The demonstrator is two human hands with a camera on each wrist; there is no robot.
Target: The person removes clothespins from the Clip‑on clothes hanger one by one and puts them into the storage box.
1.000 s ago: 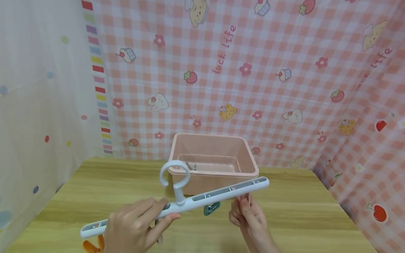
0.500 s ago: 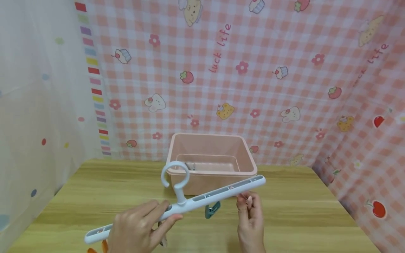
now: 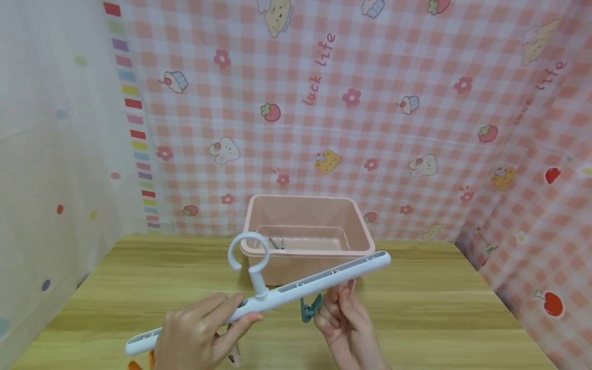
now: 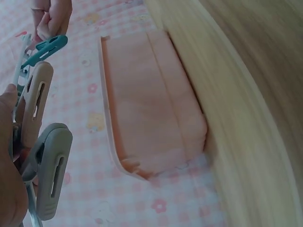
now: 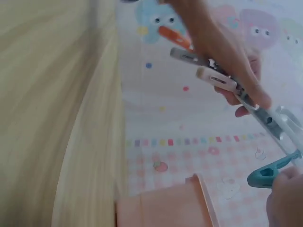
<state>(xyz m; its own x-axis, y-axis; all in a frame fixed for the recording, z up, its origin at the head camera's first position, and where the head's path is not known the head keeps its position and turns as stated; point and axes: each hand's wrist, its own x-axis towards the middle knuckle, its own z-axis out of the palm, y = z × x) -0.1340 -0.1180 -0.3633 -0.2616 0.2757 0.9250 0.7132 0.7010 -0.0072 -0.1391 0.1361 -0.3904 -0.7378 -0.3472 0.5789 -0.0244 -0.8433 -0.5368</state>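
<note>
Hanger (image 3: 300, 291) up in the air, white, held over the table (image 3: 439, 298) and tilted, its right end riding higher than its left, its hook (image 3: 265, 251) standing up from the middle. The left hand (image 3: 199, 331) has it firmly, fingers curled over the top of the bar and thumb along the near side, just left of the hook. Over on the other side, the right hand (image 3: 344, 321) is up under the right half of the bar, fingers folded in, thumb and forefinger pinching a pale pink clip (image 3: 353, 285), most of which those fingers hide. Right beside that hand, a teal clip (image 3: 309, 311) dangles beneath the bar; whether they touch, I can't tell. Look from the left wrist and there's more hanging: a beige clip (image 4: 29, 111) near the left hand and a grey clip (image 4: 46, 189) next to it. An orange clip (image 3: 134, 365) pokes out below the left end, partly cut off at the bottom. Behind the bar sits a pink box (image 3: 282, 270) on the table, something small inside at its left, too small to name. Pink checked cloth (image 3: 287, 139) hangs behind it all.
</note>
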